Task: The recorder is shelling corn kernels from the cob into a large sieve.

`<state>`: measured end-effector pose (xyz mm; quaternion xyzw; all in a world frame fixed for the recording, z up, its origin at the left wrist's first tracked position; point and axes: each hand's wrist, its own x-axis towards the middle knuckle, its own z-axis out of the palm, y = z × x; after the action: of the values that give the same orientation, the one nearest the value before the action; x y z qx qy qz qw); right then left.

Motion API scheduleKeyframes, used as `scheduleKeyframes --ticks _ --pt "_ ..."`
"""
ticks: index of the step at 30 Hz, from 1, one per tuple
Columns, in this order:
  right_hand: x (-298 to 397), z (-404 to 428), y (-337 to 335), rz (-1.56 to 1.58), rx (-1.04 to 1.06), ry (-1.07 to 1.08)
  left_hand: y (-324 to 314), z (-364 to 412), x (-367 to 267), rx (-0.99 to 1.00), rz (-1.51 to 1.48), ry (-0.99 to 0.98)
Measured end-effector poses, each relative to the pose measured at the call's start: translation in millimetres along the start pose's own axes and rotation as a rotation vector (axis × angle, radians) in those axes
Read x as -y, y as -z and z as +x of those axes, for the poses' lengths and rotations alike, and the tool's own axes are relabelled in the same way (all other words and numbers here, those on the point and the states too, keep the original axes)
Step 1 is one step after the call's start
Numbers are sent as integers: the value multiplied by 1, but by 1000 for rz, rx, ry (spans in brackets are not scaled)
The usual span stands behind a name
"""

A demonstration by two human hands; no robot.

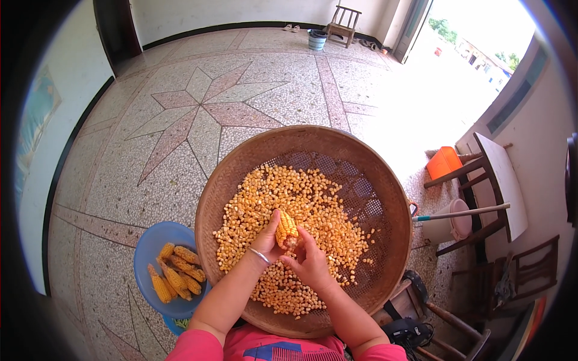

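An ear of dried yellow corn [287, 227] is held over a round woven bamboo sieve [230, 178]. My left hand [267, 241] grips its left side, with the thumb along the kernels. At the lower right of the ear, the fingers of my right hand [310, 261] touch its reddish butt end. Some kernels there are gone. Loose corn kernels [295, 194] are spread across the sieve's mesh under both hands. To the left, a blue plastic basin [149, 270] holds several whole ears of corn [174, 275].
Under the basin, another blue container [170, 326] shows partly, with green contents. At right are an orange bin [444, 163], a lidded bucket [445, 223], a pole [465, 212], a table [501, 180] and wooden chairs [537, 270]. A basket [317, 40] and chair [344, 27] stand by the far wall.
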<state>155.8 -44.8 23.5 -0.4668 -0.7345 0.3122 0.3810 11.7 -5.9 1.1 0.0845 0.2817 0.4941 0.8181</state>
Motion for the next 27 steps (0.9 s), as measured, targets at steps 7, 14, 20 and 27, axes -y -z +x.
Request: scheduleKeyframes --ticks 7,14,20,27 --pt "-16 -3 -3 -60 -34 31 -2 1 0 -13 62 16" --pt "-3 1 2 81 -65 -19 5 5 3 35 -29 32" --pt "-14 -2 -4 493 -81 -207 -6 0 -2 36 -35 -49" --pt "6 3 2 863 207 -663 3 2 0 119 -122 -48"
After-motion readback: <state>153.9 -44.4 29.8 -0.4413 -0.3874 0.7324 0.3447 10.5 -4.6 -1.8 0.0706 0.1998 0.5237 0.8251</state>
